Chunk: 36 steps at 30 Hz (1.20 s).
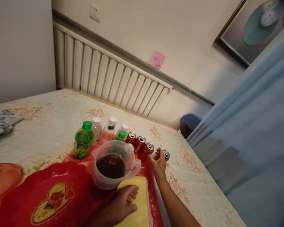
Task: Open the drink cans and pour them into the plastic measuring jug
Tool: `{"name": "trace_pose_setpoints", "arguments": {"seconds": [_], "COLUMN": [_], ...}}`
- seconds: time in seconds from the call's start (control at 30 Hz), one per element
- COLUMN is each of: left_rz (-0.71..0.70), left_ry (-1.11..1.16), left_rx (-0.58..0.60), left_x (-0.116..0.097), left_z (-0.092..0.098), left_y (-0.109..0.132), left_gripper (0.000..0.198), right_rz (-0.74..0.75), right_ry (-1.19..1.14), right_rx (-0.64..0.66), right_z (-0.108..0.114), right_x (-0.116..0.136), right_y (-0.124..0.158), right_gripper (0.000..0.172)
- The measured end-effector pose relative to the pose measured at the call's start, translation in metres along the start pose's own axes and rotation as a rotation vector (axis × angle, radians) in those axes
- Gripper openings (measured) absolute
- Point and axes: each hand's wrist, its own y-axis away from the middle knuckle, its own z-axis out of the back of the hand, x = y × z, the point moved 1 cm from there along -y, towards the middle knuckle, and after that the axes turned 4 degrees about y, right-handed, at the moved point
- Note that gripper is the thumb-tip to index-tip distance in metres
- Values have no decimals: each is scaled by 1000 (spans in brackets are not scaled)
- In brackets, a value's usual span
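My right hand [159, 164] is at the end of a row of cans, thumb and fingers apart. Its thumb is near a red drink can [148, 149], and its fingers partly cover a silver-topped can [166, 154]; contact with either is unclear. My left hand [126, 201] hovers over a yellow cloth or paper sheet [136, 195], fingers loosely bent, holding nothing. Just beyond it stands a clear plastic measuring jug [104, 183] with dark brown liquid [111, 166] inside. Two more red cans [140, 143] stand beside the first.
A green-capped bottle [83, 142] and several white-capped bottles [112, 123] stand behind the jug. A red scalloped tray [71, 173] lies at left, near an orange-red dish [6, 179]. The flowered tablecloth [61, 113] reaches a radiator [109, 72]; a blue curtain [257, 126] hangs right.
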Motion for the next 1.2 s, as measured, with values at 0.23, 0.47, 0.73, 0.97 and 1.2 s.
{"name": "trace_pose_setpoints", "arguments": {"seconds": [0.23, 0.47, 0.73, 0.97, 1.2], "left_rz": [14, 24, 4, 8, 24], "left_ry": [-48, -61, -34, -9, 93], "left_rx": [6, 12, -11, -17, -59], "left_x": [-13, -18, -6, -8, -7], "left_z": [1, 1, 0, -1, -5], "left_y": [7, 8, 5, 3, 2], "left_gripper": [59, 59, 57, 58, 77], "right_rz": [-6, -9, -12, -25, -70], "right_ry": [113, 125, 99, 71, -102], "right_rx": [-22, 16, 33, 52, 146], "right_z": [-24, -28, -24, 5, 50], "right_x": [5, 4, 9, 27, 39], "right_y": [-25, -25, -23, -14, 31], "right_gripper": [82, 81, 77, 82, 77]}}
